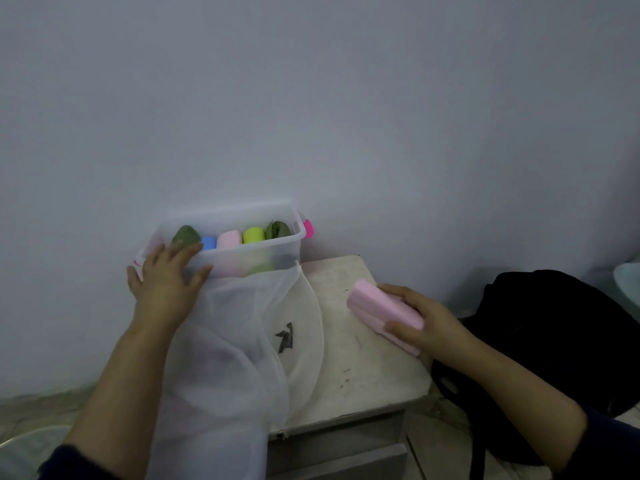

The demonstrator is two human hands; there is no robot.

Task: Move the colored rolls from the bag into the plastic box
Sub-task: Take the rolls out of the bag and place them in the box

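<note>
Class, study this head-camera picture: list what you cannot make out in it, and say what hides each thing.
- Inside of the white mesh bag: the hazy fabric hides whether any rolls remain.
- Lower parts of the rolls in the plastic box: blurred by the cloudy wall and the bag's top edge.
- The box's left corner: covered by the left hand.
- Middle of the pink roll: wrapped by the right hand.
- The dark mark on the bag: too blurred to read.

The plastic box (242, 252) sits at the back of the surface (360, 362), against the wall (311, 98). Rolls (254, 234) stand in it. The bag (239, 341) lies in front.
</note>
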